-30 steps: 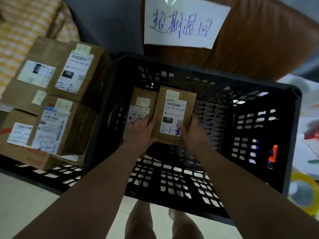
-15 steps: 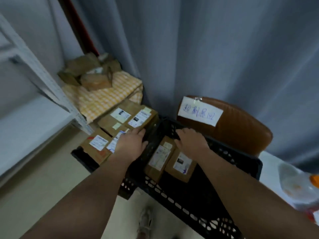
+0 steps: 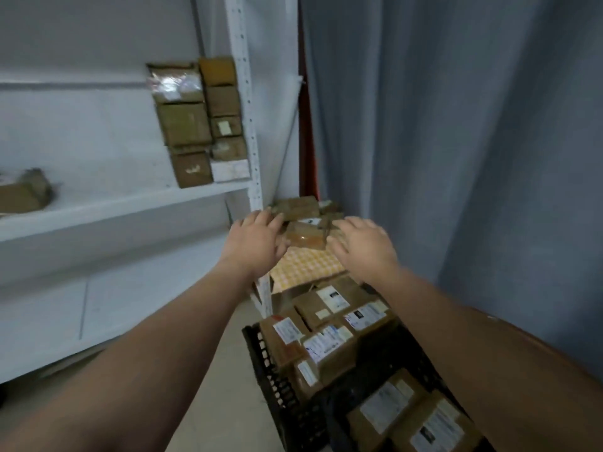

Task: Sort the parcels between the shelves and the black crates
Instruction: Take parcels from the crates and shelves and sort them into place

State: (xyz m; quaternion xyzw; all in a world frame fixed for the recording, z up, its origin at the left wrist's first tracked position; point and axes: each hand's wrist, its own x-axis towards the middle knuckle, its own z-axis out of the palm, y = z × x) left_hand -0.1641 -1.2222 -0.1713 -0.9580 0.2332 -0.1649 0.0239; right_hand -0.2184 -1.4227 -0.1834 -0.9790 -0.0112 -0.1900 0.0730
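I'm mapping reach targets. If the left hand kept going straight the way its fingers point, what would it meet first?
Most likely the pile of brown parcels on the yellow checked cloth, beside the shelf post. The left hand overlaps the pile's near edge, but depth is unclear, so contact cannot be confirmed.

Not much of us in this shot, just two arms and two hands. Our left forearm (image 3: 156, 347) and right forearm (image 3: 473, 327) are bare the whole way, plain skin from the wrist back to where the picture cuts us off. Our left hand (image 3: 253, 243) and right hand (image 3: 362, 244) are bare as well, with broad backs and fairly short fingers (it's all a bit blurry, so we can't make out the nails).
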